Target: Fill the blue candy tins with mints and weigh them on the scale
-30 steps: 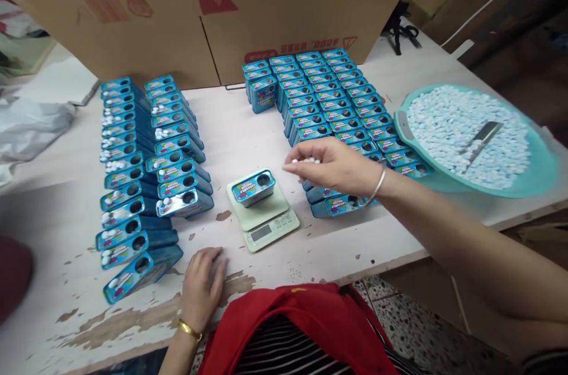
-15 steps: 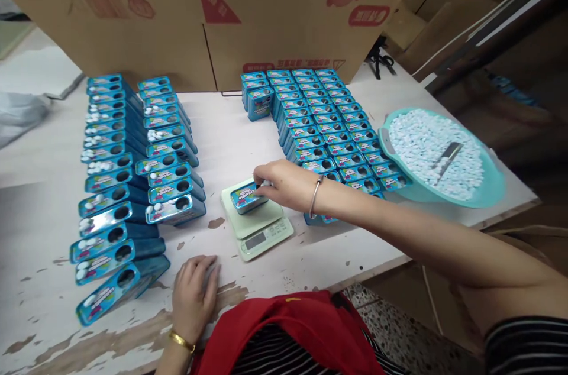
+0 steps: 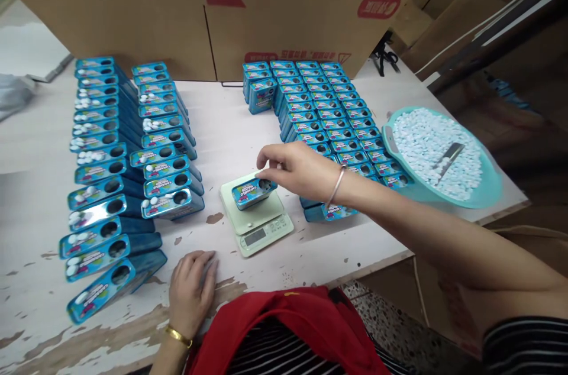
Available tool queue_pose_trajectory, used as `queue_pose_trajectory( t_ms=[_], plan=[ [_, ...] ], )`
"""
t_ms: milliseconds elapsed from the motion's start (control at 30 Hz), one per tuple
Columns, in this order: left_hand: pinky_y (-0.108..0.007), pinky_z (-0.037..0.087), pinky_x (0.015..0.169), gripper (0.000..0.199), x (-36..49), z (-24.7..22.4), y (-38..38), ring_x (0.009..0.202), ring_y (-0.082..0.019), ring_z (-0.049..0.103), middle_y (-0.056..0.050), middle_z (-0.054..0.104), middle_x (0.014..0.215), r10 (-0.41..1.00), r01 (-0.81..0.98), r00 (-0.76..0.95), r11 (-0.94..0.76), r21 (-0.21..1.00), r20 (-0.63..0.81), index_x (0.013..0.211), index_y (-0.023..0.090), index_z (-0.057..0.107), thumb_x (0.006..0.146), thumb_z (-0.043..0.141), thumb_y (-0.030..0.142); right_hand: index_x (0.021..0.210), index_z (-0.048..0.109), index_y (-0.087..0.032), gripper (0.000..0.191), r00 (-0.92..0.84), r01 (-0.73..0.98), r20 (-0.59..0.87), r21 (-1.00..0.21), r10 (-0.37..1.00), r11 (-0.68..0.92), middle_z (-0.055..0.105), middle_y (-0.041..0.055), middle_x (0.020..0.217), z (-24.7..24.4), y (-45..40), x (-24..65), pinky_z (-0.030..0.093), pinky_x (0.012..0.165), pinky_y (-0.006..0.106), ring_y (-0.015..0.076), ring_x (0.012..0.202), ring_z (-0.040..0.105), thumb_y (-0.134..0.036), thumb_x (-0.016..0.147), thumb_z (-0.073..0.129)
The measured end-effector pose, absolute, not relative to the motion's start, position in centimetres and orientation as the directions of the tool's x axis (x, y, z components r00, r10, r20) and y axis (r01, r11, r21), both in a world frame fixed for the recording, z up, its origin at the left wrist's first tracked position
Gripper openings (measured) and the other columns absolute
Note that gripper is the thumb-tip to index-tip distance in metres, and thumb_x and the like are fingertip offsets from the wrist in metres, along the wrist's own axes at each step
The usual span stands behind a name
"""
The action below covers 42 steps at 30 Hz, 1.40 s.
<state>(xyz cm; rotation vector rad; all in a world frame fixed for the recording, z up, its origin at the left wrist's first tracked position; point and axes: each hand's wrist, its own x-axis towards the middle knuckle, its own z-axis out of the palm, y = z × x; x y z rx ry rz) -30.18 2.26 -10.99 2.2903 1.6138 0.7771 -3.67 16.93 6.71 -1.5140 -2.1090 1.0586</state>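
A blue candy tin [image 3: 251, 193] stands on a pale green kitchen scale [image 3: 266, 234], its printed lid face up. Over the tin's round hole, my right hand [image 3: 297, 169] hovers with thumb and fingers curled together; whatever they pinch is hidden. One small white candy [image 3: 249, 225] lies on the scale near its display. My left hand [image 3: 193, 283] rests on the table below the scale, fingers loosely stretched and holding nothing.
Two rows of blue tins [image 3: 100, 188] at left carry white candies on many lids. A block of tins [image 3: 319, 103] stands right of centre. Beyond it, a turquoise basin [image 3: 490, 186] holds many pale candies and a metal scoop [image 3: 450, 156]. A large cardboard box [image 3: 164, 26] backs the table.
My right hand has lifted slightly and shifted right, uncovering more of the tin. A candy now shows on the scale. My left hand stays on the table.
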Motion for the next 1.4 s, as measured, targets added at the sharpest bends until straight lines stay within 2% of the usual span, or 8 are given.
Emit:
queue_pose_trajectory(
  t_ms=[100, 200, 300, 467, 833, 1033, 1233, 1400],
  plan=[
    [-0.030, 0.044, 0.077, 0.018, -30.2, -11.0, 2.2, 0.085, -0.016, 0.055, -0.004, 0.058, 0.091, 0.927, 0.800, 0.247, -0.360, 0.480, 0.283, 0.103, 0.019, 0.058, 0.086, 0.053, 0.025, 0.081, 0.057, -0.013, 0.021, -0.374, 0.262, -0.256, -0.951, 0.891, -0.163, 0.049, -0.0038, 0.063, 7.0, 16.0, -2.2, 0.024, 0.046, 0.019, 0.0039, 0.048, 0.035, -0.033, 0.083, 0.062],
    [-0.030, 0.044, 0.077, 0.018, -30.1, -10.9, 2.2, 0.085, -0.016, 0.055, -0.004, 0.058, 0.091, 0.929, 0.803, 0.242, -0.353, 0.480, 0.279, 0.103, 0.019, 0.058, 0.086, 0.053, 0.025, 0.087, 0.056, -0.013, 0.027, -0.385, -0.070, -0.396, -0.888, 0.834, -0.454, 0.051, -0.0017, 0.069, 6.6, 14.7, -0.5, 0.013, 0.039, 0.018, 0.0020, 0.045, 0.030, -0.039, 0.083, 0.061],
    [-0.030, 0.044, 0.077, 0.018, -29.9, -10.8, 2.2, 0.085, -0.017, 0.055, -0.004, 0.058, 0.091, 0.934, 0.812, 0.237, -0.341, 0.473, 0.267, 0.103, 0.019, 0.058, 0.087, 0.053, 0.026, 0.087, 0.057, -0.012, 0.017, -0.327, -0.177, -0.490, -0.808, 0.808, -0.562, 0.054, 0.0008, 0.074, 5.9, 13.6, 0.7, 0.015, 0.038, 0.017, 0.0029, 0.048, 0.035, -0.025, 0.078, 0.063],
    [-0.030, 0.044, 0.078, 0.019, -29.7, -10.7, 2.3, 0.085, -0.017, 0.054, -0.005, 0.058, 0.091, 0.936, 0.816, 0.233, -0.335, 0.471, 0.263, 0.103, 0.019, 0.059, 0.087, 0.053, 0.026, 0.090, 0.058, -0.011, 0.015, -0.248, -0.122, -0.510, -0.827, 0.824, -0.549, 0.054, 0.0000, 0.071, 5.3, 12.8, 0.9, 0.016, 0.039, 0.017, 0.0021, 0.047, 0.035, -0.012, 0.075, 0.059],
    [-0.032, 0.044, 0.077, 0.018, -29.7, -10.6, 2.5, 0.085, -0.017, 0.055, -0.005, 0.058, 0.090, 0.937, 0.810, 0.224, -0.332, 0.484, 0.268, 0.100, 0.019, 0.059, 0.087, 0.052, 0.028, 0.089, 0.063, -0.009, 0.012, -0.310, 0.165, -0.284, -0.956, 0.908, -0.242, 0.053, -0.0034, 0.067, 4.5, 15.5, -3.4, 0.026, 0.043, 0.016, 0.0019, 0.051, 0.036, -0.015, 0.078, 0.061],
    [-0.032, 0.045, 0.077, 0.017, -29.6, -10.7, 2.5, 0.085, -0.018, 0.055, -0.005, 0.059, 0.089, 0.944, 0.802, 0.211, -0.316, 0.507, 0.256, 0.099, 0.020, 0.060, 0.086, 0.052, 0.027, 0.107, 0.061, -0.011, 0.024, -0.385, 0.081, -0.313, -0.949, 0.868, -0.306, 0.059, -0.0016, 0.073, 3.7, 16.5, -3.6, 0.027, 0.040, 0.016, 0.0007, 0.045, 0.033, -0.015, 0.084, 0.055],
    [-0.032, 0.044, 0.078, 0.018, -29.7, -10.7, 2.5, 0.086, -0.017, 0.055, -0.005, 0.059, 0.090, 0.947, 0.806, 0.214, -0.310, 0.504, 0.241, 0.101, 0.020, 0.059, 0.087, 0.052, 0.027, 0.088, 0.061, -0.011, 0.025, -0.392, 0.109, -0.266, -0.964, 0.881, -0.243, 0.053, -0.0031, 0.067, 3.3, 16.8, -4.0, 0.026, 0.042, 0.016, 0.0018, 0.047, 0.034, -0.036, 0.086, 0.057],
    [-0.031, 0.043, 0.078, 0.017, -29.7, -10.7, 2.5, 0.085, -0.017, 0.054, -0.004, 0.058, 0.090, 0.939, 0.810, 0.229, -0.331, 0.485, 0.257, 0.101, 0.019, 0.059, 0.087, 0.052, 0.026, 0.091, 0.063, -0.011, 0.033, -0.385, 0.268, -0.195, -0.959, 0.902, -0.093, 0.051, -0.0028, 0.069, 4.0, 16.9, -3.8, 0.030, 0.051, 0.018, 0.0039, 0.056, 0.037, -0.042, 0.083, 0.059]
  ],
)
